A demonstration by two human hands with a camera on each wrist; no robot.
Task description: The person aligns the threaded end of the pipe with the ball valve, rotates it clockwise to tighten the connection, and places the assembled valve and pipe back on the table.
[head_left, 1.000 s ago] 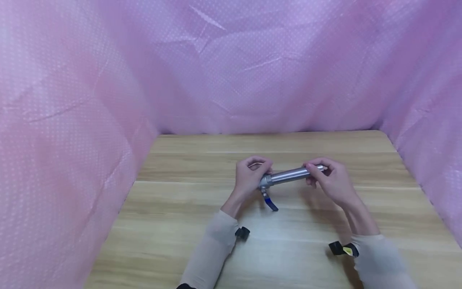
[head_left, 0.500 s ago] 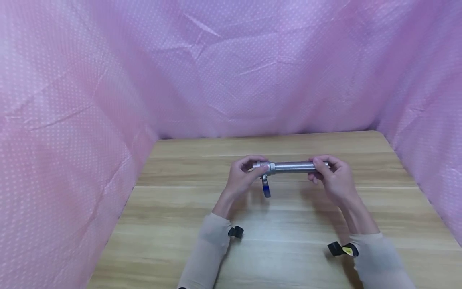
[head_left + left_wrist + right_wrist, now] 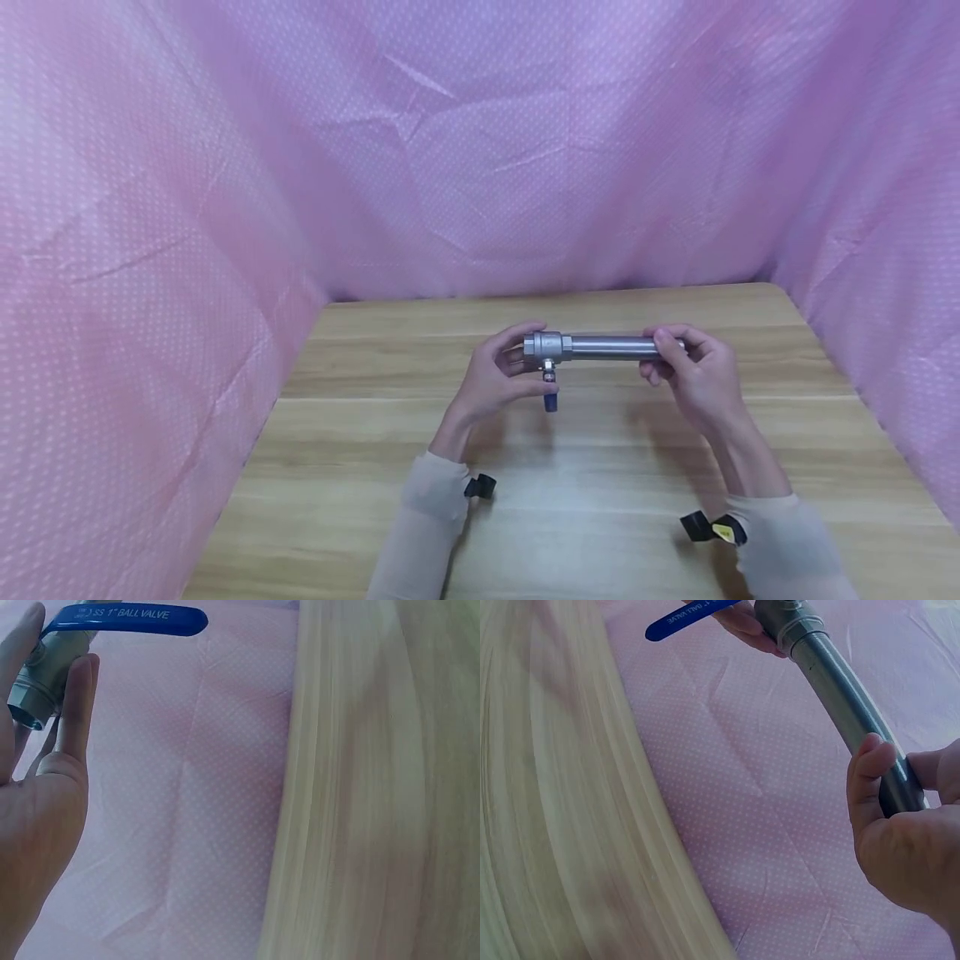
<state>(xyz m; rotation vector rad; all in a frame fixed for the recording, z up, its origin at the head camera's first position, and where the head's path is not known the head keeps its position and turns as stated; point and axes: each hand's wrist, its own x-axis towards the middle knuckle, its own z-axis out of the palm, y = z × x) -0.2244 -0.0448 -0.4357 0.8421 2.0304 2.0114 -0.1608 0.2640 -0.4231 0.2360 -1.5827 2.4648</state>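
Note:
A steel ball valve (image 3: 546, 346) with a blue lever handle (image 3: 131, 619) is joined to the left end of a smooth metal pipe (image 3: 607, 347), held level above the table. My right hand (image 3: 701, 375) grips the pipe near its right end, thumb in front and fingers curled round it, as the right wrist view also shows. At the valve, my left hand (image 3: 491, 379) is spread, fingers reaching behind the valve body. Its thumb lies straight against the handle, which points toward me. The handle reads "1" BALL VALVE" in the left wrist view.
A wood-grain table (image 3: 600, 517) lies beneath both hands. Pink dotted sheeting (image 3: 480, 167) hangs behind it and at both sides. Each sleeve carries a small black wrist device, such as the one on the left (image 3: 481, 486).
The pipe and valve have turned from slanted to level. My left thumb has moved off the valve body down to the handle, and the left hand has spread. The right hand keeps its grip.

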